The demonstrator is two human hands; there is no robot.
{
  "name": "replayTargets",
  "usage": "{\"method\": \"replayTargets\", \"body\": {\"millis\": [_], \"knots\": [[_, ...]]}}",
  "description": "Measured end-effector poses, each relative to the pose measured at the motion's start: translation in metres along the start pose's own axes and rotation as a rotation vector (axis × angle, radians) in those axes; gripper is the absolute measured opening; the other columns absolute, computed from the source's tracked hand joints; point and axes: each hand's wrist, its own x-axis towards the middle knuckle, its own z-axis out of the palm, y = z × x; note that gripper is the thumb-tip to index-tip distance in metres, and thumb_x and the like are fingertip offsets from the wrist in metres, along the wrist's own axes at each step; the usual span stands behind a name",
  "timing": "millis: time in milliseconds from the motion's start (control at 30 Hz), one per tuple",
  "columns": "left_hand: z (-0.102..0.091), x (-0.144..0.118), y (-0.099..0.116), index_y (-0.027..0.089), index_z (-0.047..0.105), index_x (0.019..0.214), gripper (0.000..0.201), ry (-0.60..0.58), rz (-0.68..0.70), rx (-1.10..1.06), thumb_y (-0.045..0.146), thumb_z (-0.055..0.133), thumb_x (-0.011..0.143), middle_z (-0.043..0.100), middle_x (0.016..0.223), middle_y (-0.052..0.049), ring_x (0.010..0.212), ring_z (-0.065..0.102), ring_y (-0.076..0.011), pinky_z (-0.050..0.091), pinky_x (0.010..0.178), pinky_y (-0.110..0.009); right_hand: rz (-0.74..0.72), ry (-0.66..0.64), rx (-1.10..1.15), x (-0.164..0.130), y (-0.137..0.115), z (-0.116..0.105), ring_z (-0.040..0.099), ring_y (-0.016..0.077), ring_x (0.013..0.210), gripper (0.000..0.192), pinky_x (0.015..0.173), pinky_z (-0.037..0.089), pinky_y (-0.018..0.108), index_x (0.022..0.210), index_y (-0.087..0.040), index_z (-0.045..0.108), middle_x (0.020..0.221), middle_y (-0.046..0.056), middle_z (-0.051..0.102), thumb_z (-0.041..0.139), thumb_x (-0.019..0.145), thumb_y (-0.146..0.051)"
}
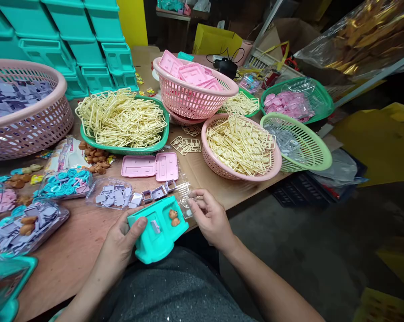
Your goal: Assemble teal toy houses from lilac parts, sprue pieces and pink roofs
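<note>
My left hand (pixel 123 237) is wrapped round the left edge of a turquoise plastic toy case (pixel 148 243), thumb on top, holding it tilted above my lap. A small brown bear figure (pixel 174 218) sits in the case's right recess, and a small lilac piece (pixel 155 226) lies in the left one. My right hand (pixel 210 217) is just right of the case, fingers curled and pinched; what they hold, if anything, is unclear. Behind those fingers lies a clear plastic tray (pixel 184 190). Several lilac frame pieces (pixel 159 192) and an opened pink case (pixel 138 166) lie beyond.
Cream sprues fill a green basket (pixel 124 151) and a pink basket (pixel 208 157). Another pink basket (pixel 195 100) holds pink cases. Lilac parts fill a large basket (pixel 23 134) at left. Turquoise cases (pixel 70 44) stand stacked behind. The table's edge (pixel 245 201) runs close by on the right.
</note>
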Motion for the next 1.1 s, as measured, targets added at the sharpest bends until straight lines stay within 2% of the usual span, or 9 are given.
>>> {"method": "replayTargets", "body": {"millis": [100,233,400,567,733,900,1000,1100], "knots": [[-0.005,0.004,-0.002,0.018,0.063,0.126,0.080,-0.032,-0.026,0.003,0.061,0.088,0.064,0.078,0.115,-0.013,0.104,0.074,-0.0353,0.061,0.082,-0.040,0.010,-0.030,0.012,0.002,-0.005,-0.002,0.047,0.0114,0.052,0.021,0.052,0.036,0.023,0.106,-0.022,0.054,0.061,-0.005,0.057,0.053,0.100,-0.042],[-0.006,0.005,-0.003,0.017,0.065,0.122,0.079,-0.009,-0.014,0.017,0.064,0.088,0.062,0.079,0.110,-0.013,0.104,0.074,-0.0358,0.061,0.084,-0.040,0.025,-0.071,-0.023,0.000,-0.003,-0.001,0.044,0.0109,0.051,0.019,0.051,0.034,0.023,0.103,-0.022,0.053,0.059,-0.006,0.054,0.053,0.100,-0.041],[-0.004,0.002,-0.001,0.018,0.067,0.117,0.075,0.012,-0.014,0.040,0.064,0.088,0.061,0.081,0.101,-0.012,0.097,0.076,-0.0350,0.061,0.082,-0.041,0.001,0.053,-0.013,-0.004,-0.002,0.001,0.043,0.0111,0.049,0.020,0.052,0.034,0.024,0.106,-0.023,0.053,0.058,-0.008,0.051,0.053,0.101,-0.042],[-0.001,-0.001,0.001,0.020,0.067,0.116,0.071,0.027,-0.020,0.012,0.063,0.087,0.064,0.081,0.098,-0.010,0.099,0.075,-0.0342,0.061,0.081,-0.039,0.005,-0.046,-0.011,-0.004,-0.008,0.001,0.048,0.0118,0.050,0.017,0.051,0.037,0.023,0.105,-0.023,0.053,0.060,-0.006,0.056,0.052,0.101,-0.039],[0.000,-0.002,0.000,0.019,0.068,0.113,0.072,0.046,-0.014,0.023,0.064,0.088,0.060,0.081,0.096,-0.010,0.093,0.076,-0.0333,0.060,0.081,-0.040,-0.018,-0.029,-0.033,-0.003,-0.011,0.002,0.047,0.0111,0.049,0.017,0.051,0.038,0.023,0.106,-0.022,0.054,0.060,-0.006,0.057,0.052,0.101,-0.038],[0.003,-0.004,0.001,0.020,0.068,0.114,0.071,0.063,-0.004,0.007,0.065,0.086,0.062,0.080,0.101,-0.011,0.097,0.076,-0.0330,0.060,0.078,-0.037,0.007,-0.051,-0.048,-0.002,-0.013,0.000,0.048,0.0115,0.049,0.018,0.050,0.036,0.022,0.104,-0.023,0.053,0.060,-0.006,0.056,0.051,0.101,-0.040],[0.003,-0.005,0.001,0.020,0.068,0.112,0.069,0.054,-0.003,0.018,0.064,0.086,0.063,0.080,0.098,-0.010,0.094,0.076,-0.0329,0.060,0.078,-0.038,-0.011,-0.051,-0.126,-0.002,-0.013,-0.001,0.049,0.0120,0.049,0.015,0.050,0.037,0.023,0.102,-0.023,0.055,0.058,-0.006,0.055,0.050,0.101,-0.038],[0.003,-0.003,0.001,0.019,0.068,0.108,0.066,0.055,0.025,0.044,0.063,0.087,0.063,0.080,0.095,-0.010,0.096,0.075,-0.0335,0.059,0.082,-0.040,-0.137,0.029,-0.322,-0.005,-0.011,0.004,0.059,0.0157,0.052,0.018,0.053,0.043,0.026,0.109,-0.021,0.061,0.061,-0.002,0.061,0.050,0.102,-0.033]]}}
